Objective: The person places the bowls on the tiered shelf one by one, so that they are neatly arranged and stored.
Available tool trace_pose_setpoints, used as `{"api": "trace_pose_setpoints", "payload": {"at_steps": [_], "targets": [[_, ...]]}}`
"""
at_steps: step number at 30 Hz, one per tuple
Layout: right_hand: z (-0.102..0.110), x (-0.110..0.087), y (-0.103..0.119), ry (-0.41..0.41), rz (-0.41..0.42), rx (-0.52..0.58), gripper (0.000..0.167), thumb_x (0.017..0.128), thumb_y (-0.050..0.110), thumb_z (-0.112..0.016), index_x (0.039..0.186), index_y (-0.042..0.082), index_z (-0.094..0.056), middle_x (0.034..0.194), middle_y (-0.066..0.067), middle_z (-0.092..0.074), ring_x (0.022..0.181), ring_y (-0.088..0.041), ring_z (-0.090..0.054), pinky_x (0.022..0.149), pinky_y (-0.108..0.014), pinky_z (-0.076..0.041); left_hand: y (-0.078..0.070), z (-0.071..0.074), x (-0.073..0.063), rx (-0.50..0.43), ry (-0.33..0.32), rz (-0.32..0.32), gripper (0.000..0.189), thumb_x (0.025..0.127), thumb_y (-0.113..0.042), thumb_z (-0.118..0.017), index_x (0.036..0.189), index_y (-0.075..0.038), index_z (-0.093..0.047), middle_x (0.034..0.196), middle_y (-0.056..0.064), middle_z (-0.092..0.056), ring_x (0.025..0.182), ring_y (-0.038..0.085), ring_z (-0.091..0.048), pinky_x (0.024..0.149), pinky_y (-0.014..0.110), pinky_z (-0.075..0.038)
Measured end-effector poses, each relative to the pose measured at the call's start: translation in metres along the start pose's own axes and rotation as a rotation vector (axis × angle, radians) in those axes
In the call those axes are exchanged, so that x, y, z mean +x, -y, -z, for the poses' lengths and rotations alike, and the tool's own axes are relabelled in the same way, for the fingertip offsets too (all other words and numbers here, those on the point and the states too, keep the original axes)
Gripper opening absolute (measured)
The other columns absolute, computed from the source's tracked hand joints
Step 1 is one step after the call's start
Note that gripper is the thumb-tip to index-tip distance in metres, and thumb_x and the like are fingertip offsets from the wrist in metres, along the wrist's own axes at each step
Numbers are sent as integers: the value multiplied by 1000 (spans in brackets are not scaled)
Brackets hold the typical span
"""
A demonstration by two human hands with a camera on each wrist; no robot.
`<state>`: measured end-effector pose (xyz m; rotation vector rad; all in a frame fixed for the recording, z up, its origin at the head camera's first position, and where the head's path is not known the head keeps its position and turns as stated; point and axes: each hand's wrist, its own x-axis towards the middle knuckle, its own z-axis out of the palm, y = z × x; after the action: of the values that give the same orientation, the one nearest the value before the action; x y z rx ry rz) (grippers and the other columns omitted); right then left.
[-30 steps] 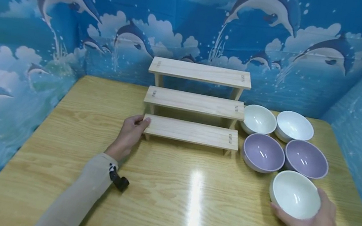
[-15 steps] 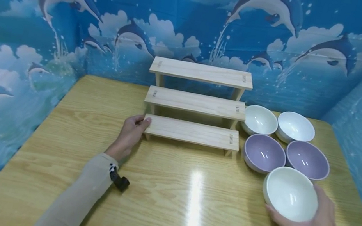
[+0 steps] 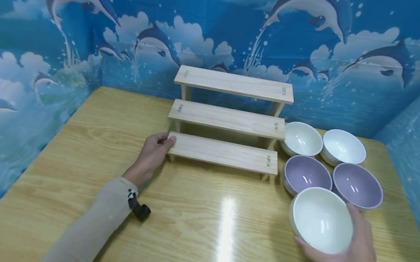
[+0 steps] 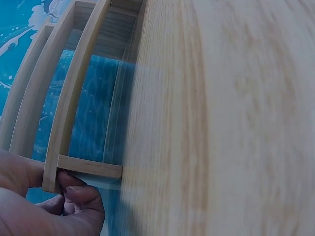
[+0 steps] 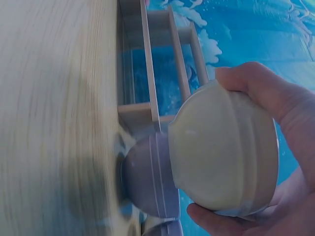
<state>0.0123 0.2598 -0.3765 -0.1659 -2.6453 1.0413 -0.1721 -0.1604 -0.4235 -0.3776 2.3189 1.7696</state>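
Note:
A white bowl (image 3: 322,220) is lifted off the table in my right hand (image 3: 354,259), thumb on its near side and fingers round its far right side. The right wrist view shows the same bowl (image 5: 221,147) from its side and base, a purple bowl (image 5: 150,174) just beyond it. My left hand (image 3: 151,156) pinches the left end of the lowest step of a three-tier wooden stand (image 3: 223,153). Seen from the left wrist, the thumb and fingers of that hand (image 4: 74,206) lie around the corner of the board (image 4: 74,93).
Right of the stand, two purple bowls (image 3: 357,185) sit in front of a cream bowl (image 3: 301,139) and a white bowl (image 3: 343,147). All rest on the wood-grain table (image 3: 178,227). A blue dolphin-print cloth (image 3: 227,19) hangs behind and at both sides.
My right hand has raised the white bowl and carried it leftward, so it now overlaps the front left purple bowl in the head view. The left hand keeps its place on the stand.

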Motion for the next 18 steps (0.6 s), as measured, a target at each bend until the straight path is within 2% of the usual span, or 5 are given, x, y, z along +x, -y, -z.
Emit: {"api": "trace_pose_setpoints", "payload": {"at_steps": [5,7,9,14,18], "targets": [[-6,3,9,33,18,17,130,48,24,-104,156,6,-34,141,-27,-44,117,-44,-46,84,-46,-41,0,0,-1,-8,-4,-11,66,106,-40,-53,156,-1,-32,149,17,-44,136,29,-44,113,41,-39],[-9,5,13,52,22,20,132,48,25,-104,156,5,-32,143,-28,-43,118,-46,-46,83,-58,-42,-1,0,-1,-12,-5,-20,65,106,-38,-53,155,-1,-34,146,17,-46,133,29,-46,111,41,-40],[-12,8,17,66,37,21,133,47,27,-104,156,5,-31,143,-28,-42,117,-47,-46,83,-65,-43,-1,-1,-1,-11,-7,-26,64,106,-38,-53,155,0,-34,144,17,-47,131,29,-47,111,41,-41],[-18,15,30,96,107,19,133,47,32,-104,155,3,-32,139,-26,-45,113,-46,-51,81,-68,-46,-1,-1,-2,-4,-17,-29,63,106,-36,-53,154,0,-34,141,17,-48,127,28,-48,109,41,-42],[-24,20,42,122,170,42,130,47,35,-104,154,7,-35,138,-21,-48,112,-44,-53,80,-67,-47,0,-1,-2,-5,-11,-36,63,106,-35,-52,155,1,-33,142,18,-48,127,29,-48,109,41,-42]]}}
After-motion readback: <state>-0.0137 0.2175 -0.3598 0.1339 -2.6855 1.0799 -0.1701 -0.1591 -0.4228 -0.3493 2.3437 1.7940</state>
